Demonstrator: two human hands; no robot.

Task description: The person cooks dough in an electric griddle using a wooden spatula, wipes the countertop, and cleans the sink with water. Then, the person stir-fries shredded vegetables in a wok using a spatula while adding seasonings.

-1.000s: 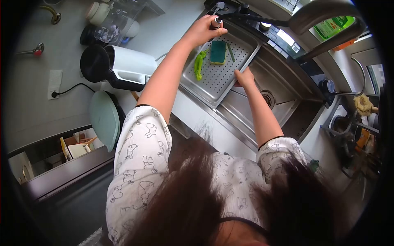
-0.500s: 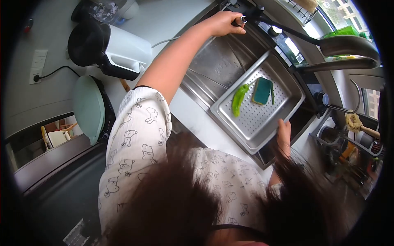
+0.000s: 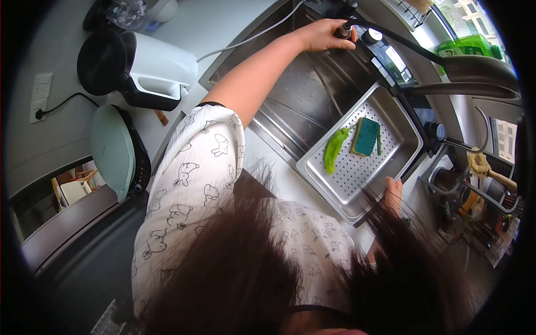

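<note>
My left hand point(image 3: 328, 36) is closed around the dark faucet head point(image 3: 345, 32) above the sink point(image 3: 301, 89). My right hand point(image 3: 393, 194) is beside the near right edge of a perforated metal tray point(image 3: 357, 192), fingers stretched out and seemingly apart from the rim; hair covers part of it. The tray sits over the right part of the sink. In it lie a green pepper point(image 3: 335, 151), a green scouring sponge point(image 3: 365, 137) with a yellow underside, and a thin green strip point(image 3: 379, 139) beside the sponge. No water shows at the faucet.
A white kettle point(image 3: 162, 67) with a black lid stands left of the sink. Below it is a pale green round appliance point(image 3: 111, 148). A drying rack point(image 3: 446, 187) with utensils and a brush point(image 3: 491, 172) stands at right. Behind the sink is a green bottle point(image 3: 469, 46).
My right hand has let go of the tray's rim. The tray sits slightly farther right over the sink. My left hand and the faucet head have moved a little to the right in view.
</note>
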